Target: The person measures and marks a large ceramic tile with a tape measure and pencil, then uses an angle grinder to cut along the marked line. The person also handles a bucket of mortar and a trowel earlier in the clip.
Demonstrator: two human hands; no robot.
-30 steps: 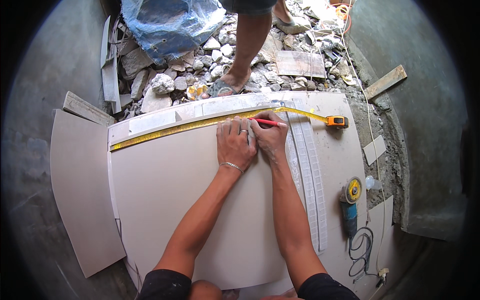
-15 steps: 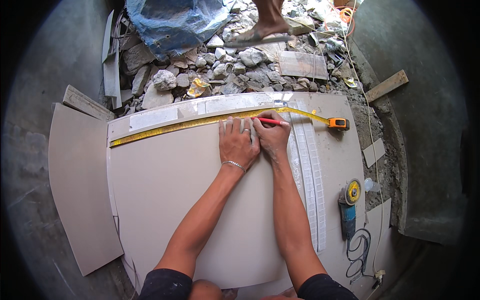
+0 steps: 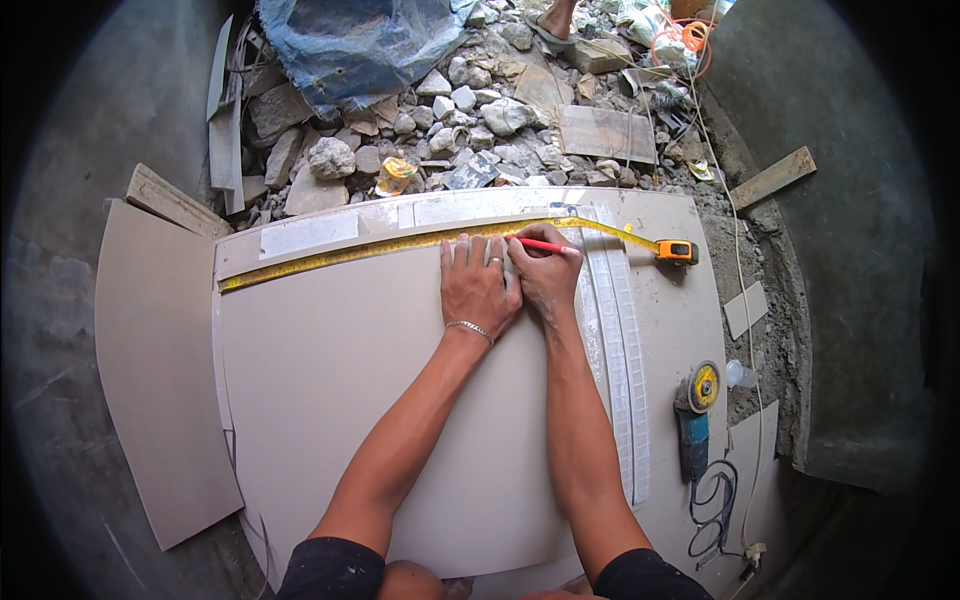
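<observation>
My left hand point(image 3: 478, 292) lies flat on a large beige tile point(image 3: 340, 400), fingers stretched out to the lower edge of a yellow tape measure blade point(image 3: 330, 262). Beside it, my right hand point(image 3: 545, 280) grips a red pencil point(image 3: 545, 245) at the tape. The blade runs across the upper part of the tile to an orange and black case point(image 3: 677, 251) on the right. White strips with a ribbed pattern point(image 3: 620, 400) lie to the right of my right forearm.
An angle grinder point(image 3: 693, 440) with its cord lies at right. Another tile point(image 3: 160, 380) rests at left beside plank pieces point(image 3: 175, 195). Rubble point(image 3: 470, 130), a blue sack point(image 3: 355, 50) and another person's sandaled foot point(image 3: 550, 30) are beyond. Concrete walls point(image 3: 860, 300) flank both sides.
The other person's leg and foot have moved away toward the top edge. My hands stay at nearly the same spot on the tape, with the pencil still held.
</observation>
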